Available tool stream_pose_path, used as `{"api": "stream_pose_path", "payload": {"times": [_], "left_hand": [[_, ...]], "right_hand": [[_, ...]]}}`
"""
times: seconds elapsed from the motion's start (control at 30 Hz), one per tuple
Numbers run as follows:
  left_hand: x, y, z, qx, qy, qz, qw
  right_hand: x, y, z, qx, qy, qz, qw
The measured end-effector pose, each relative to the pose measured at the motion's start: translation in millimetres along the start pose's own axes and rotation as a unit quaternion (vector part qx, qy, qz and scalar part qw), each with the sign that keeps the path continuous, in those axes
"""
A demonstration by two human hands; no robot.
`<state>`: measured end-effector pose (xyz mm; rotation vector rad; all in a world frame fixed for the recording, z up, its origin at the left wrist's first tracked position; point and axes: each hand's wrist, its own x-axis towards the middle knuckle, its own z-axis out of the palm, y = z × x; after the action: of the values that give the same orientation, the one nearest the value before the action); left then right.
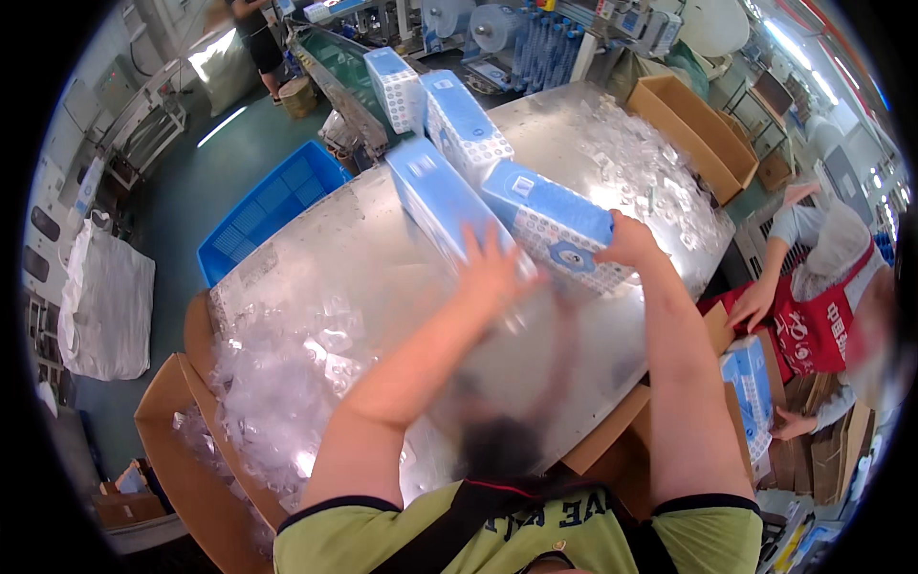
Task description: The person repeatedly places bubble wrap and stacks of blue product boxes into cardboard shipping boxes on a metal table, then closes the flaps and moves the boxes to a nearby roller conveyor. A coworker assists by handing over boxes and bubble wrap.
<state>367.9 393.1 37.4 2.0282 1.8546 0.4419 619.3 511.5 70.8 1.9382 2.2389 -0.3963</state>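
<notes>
My right hand (632,241) grips the right end of a long blue-and-white pack (548,204), thumb on top and fingers at its side. My left hand (490,273), blurred, is spread with its fingers against the near end of a second blue-and-white pack (438,191), which is blurred too. Between these two and the machine, a third pack (465,110) lies on the metal table (382,230). A further pack (392,81) of the same kind sits at the end of the green conveyor.
Clear plastic wrappers (287,373) heap at the table's left, others (641,158) at its far right. Cardboard boxes stand at the left (167,411) and far right (679,124). A blue crate (273,206) is beyond the left edge. At right, a co-worker in a red apron (813,325) handles a pack (751,383).
</notes>
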Motion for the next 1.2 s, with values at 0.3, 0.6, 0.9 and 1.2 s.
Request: {"api": "stream_pose_path", "payload": {"times": [0.3, 0.6, 0.9, 1.2], "left_hand": [[-167, 8, -3, 0.038, -0.14, 0.299, 0.943], [-164, 24, 12, 0.039, -0.118, 0.284, 0.951], [-163, 26, 16, 0.066, -0.096, 0.288, 0.951], [-169, 38, 26, 0.07, -0.078, 0.28, 0.954]], "right_hand": [[-104, -63, -2, -0.088, -0.121, -0.235, 0.96], [90, -253, 41, 0.126, 0.119, -0.032, 0.984], [-8, -82, 69, 0.065, 0.191, -0.229, 0.952], [63, -210, 57, 0.079, 0.143, -0.067, 0.984]]}}
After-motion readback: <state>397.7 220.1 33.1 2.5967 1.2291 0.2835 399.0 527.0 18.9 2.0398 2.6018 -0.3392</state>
